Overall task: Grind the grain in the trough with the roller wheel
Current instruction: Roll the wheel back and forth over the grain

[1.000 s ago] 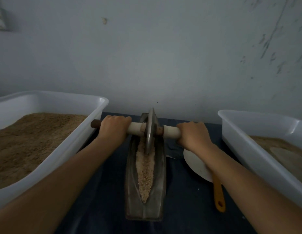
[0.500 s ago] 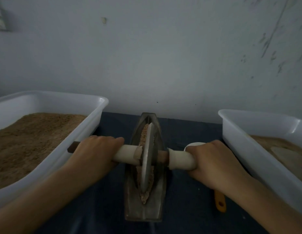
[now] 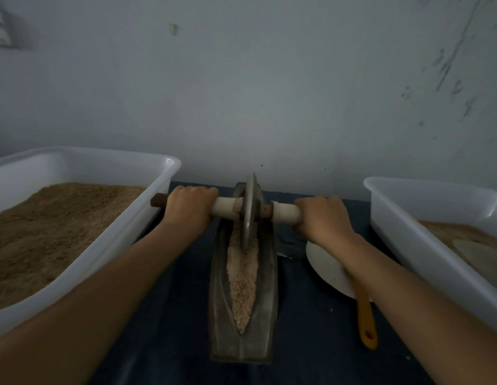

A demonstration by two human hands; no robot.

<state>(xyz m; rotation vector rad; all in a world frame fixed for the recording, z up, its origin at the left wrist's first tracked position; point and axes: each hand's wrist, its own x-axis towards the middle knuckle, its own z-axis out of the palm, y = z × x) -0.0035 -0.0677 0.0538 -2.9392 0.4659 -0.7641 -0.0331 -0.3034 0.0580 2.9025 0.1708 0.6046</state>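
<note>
Dark blue cloth (image 3: 169,315) covers the table before a pale grey wall (image 3: 269,93). Both arms reach straight forward, knuckles up. The left hand (image 3: 187,208) and right hand (image 3: 322,220) each wrap their fingers tightly round the axle handle (image 3: 286,213) on either side of the roller wheel (image 3: 249,209), which stands upright at the far end of the metal trough (image 3: 269,287). Grain (image 3: 241,282) fills the groove nearer the person. White tubs (image 3: 147,215) of meal flank the trough.

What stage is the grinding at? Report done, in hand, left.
Done: grain is loaded in the trough.
In hand: left hand and right hand grip the axle, roller wheel at the far end.
Left: the grain looks coarse, so more passes seem needed.
</note>
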